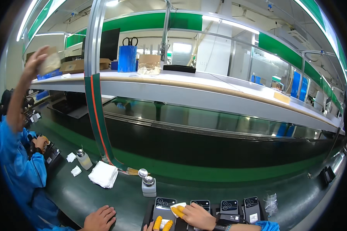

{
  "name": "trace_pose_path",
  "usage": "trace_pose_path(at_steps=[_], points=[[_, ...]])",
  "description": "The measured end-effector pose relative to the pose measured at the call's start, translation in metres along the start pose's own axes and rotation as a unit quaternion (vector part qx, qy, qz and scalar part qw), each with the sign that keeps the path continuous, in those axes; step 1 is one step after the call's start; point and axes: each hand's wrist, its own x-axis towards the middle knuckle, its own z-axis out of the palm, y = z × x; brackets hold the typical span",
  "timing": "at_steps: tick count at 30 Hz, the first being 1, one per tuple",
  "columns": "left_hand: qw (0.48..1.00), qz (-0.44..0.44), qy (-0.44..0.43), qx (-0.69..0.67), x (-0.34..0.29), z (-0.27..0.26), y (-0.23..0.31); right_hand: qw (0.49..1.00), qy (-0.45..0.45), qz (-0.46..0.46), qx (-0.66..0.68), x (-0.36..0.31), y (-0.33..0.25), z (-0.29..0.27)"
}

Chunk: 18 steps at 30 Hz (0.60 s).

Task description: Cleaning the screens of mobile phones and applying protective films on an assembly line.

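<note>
My right hand (196,216), with yellow finger cots and a dark band at the wrist, pinches a folded white cloth (177,206) against the upper back of a dark smartphone (160,210). Two yellow-capped fingers of my left hand (161,225) lie over the lower part of that phone and hold it; the picture's lower edge cuts off the rest of this hand. To the right, more smartphones lie in a row: one partly behind my right hand (205,204), another (229,206) in the middle, and one with a white label (251,210) at the end.
A pump bottle (149,189), a stack of white wipes (104,174) and a brush (132,171) stand or lie beyond the phones. A clear plastic bag (271,204) lies right. At left, a blue-sleeved co-worker raises one hand (36,59); another bare hand (100,218) rests on the bench.
</note>
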Motion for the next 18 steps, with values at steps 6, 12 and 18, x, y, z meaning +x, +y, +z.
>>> trace_pose_path(at_steps=[6, 12, 18], points=[[1.0, -0.005, -0.017, 0.001, 0.002, 0.003, -0.007, 0.993, 0.04, -0.112, 0.009, 0.013, -0.014, 0.001], [0.992, -0.116, 0.037, -0.031, -0.004, -0.012, -0.003, 0.996, -0.017, -0.083, 0.009, 0.037, -0.035, 0.016], [0.985, -0.168, -0.008, 0.021, -0.016, -0.019, -0.013, 0.988, 0.087, -0.106, 0.075, 0.012, -0.052, 0.003]])
